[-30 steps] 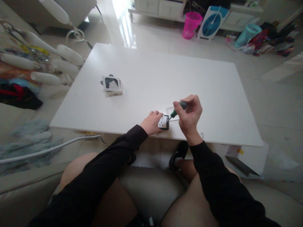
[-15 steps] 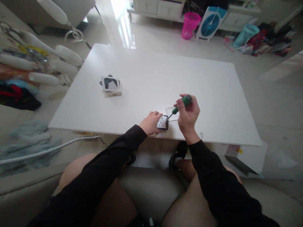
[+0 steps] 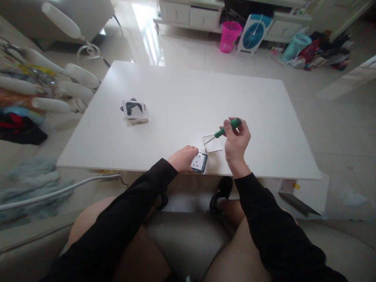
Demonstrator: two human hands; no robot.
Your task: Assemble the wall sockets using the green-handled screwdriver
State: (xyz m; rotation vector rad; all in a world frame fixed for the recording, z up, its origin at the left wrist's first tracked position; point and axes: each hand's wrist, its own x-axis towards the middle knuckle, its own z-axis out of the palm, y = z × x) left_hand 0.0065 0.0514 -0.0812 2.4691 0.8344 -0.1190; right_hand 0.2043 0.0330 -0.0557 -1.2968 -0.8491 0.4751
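My left hand (image 3: 182, 158) is closed around the left side of a small white wall socket (image 3: 200, 163), which lies flat near the front edge of the white table (image 3: 182, 98). My right hand (image 3: 236, 140) grips a green-handled screwdriver (image 3: 226, 128), held above the table with its tip pointing left and lifted off the socket. A clear square cover plate (image 3: 212, 143) lies on the table just behind the socket, under the screwdriver tip.
A small stack of socket boxes (image 3: 134, 111) sits at the table's left middle. A white metal rack (image 3: 53, 84) stands left of the table. On the floor beyond are a pink basket (image 3: 228, 36), a blue fan (image 3: 252, 28) and a teal basket (image 3: 295, 46).
The screwdriver tip has come away from the socket and my right hand has risen slightly. The socket, held on edge before, now lies flat. The camera has tilted a little.
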